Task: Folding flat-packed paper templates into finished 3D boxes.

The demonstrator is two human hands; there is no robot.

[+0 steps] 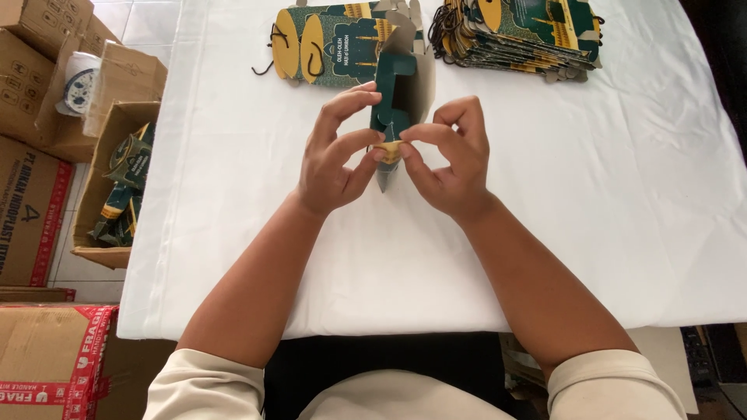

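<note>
Fingertips of the left hand (333, 155) and right hand (451, 159) pinch together on the near end of a dark green and gold printed cardboard gift box (395, 93), half folded, held above the white-clothed table (233, 233). Its long axis runs from six toward twelve o'clock, equally near both hands. The pinched flap is hidden beneath the fingers.

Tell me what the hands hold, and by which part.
Both the left hand and right hand pinch the near end of a green-and-gold paper box.
</note>
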